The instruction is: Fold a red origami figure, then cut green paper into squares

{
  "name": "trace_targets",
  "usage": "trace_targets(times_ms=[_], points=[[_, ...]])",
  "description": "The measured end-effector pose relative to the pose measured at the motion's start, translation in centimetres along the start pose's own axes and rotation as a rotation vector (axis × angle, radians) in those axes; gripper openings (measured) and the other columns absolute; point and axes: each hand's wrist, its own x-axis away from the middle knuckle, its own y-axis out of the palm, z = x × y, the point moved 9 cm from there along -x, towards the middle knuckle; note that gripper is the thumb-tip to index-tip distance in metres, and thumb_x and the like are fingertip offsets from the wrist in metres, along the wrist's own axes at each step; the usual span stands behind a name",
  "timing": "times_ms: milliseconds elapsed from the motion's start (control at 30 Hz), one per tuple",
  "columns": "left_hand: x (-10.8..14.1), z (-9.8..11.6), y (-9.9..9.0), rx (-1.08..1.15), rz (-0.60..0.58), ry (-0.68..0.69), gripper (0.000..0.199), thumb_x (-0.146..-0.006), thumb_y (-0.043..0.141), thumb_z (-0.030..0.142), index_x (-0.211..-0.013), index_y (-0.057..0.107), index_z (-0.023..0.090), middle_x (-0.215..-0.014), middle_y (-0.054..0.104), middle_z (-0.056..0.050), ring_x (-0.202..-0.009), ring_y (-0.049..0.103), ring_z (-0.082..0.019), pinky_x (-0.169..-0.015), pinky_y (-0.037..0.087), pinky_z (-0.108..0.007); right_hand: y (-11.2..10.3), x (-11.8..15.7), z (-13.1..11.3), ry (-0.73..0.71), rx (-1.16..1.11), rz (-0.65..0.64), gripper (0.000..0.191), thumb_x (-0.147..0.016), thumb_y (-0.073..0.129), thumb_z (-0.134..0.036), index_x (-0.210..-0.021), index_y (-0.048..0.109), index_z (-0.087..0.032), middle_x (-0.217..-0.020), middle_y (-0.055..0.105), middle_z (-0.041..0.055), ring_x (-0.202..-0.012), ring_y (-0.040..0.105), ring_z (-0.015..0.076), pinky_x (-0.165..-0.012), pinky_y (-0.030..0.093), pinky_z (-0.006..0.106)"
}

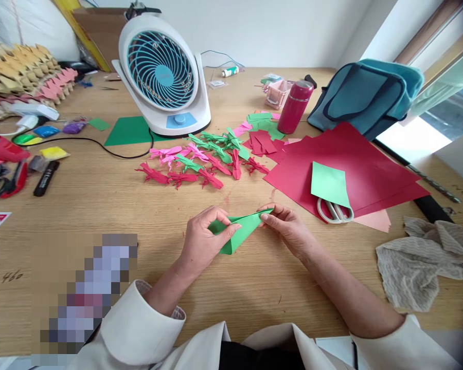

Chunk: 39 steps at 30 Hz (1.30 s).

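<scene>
A partly folded sheet of green paper [241,233] is held just above the table between my two hands. My left hand [206,234] pinches its left end between thumb and fingers. At the pointed right end, my right hand [287,226] grips the paper with thumb and forefinger. Beyond my hands lies a group of small folded paper figures in red [181,178], green [216,146] and pink [167,153]. A square of light green paper [330,182] lies to the right, partly over white-handled scissors [335,211].
Large red sheets [355,154] spread at the right, near a teal bag [366,97] and a red bottle [295,107]. A white fan [165,77] stands at the back, its black cable [111,155] running left. A grey cloth [412,262] lies at far right, a black marker [46,178] at left.
</scene>
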Motion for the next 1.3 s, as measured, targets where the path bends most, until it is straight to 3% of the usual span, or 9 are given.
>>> trace_targets(times_ms=[400,1300], points=[[0.0,0.0,-0.2,-0.007,0.011,0.004,0.019,-0.077,0.072,0.024,-0.068,0.057,0.019,-0.075,0.063,0.002,-0.073,0.06,-0.013,-0.071,0.043,-0.025,-0.4,0.1,0.0,0.027,-0.068,0.061,0.031,-0.059,0.089,-0.038,-0.077,0.069,-0.021,-0.063,0.066,-0.0035,-0.062,0.06,0.0106,-0.063,0.045,0.024],[-0.1,0.1,-0.6,-0.02,0.022,0.025,0.019,-0.08,0.072,0.025,-0.069,0.057,0.019,-0.074,0.062,0.003,-0.072,0.058,-0.012,-0.07,0.043,-0.025,-1.1,0.0,0.3,0.027,-0.123,0.095,0.029,-0.059,0.089,-0.041,-0.072,0.073,-0.021,-0.065,0.069,-0.0017,-0.063,0.062,0.0107,-0.066,0.049,0.024]])
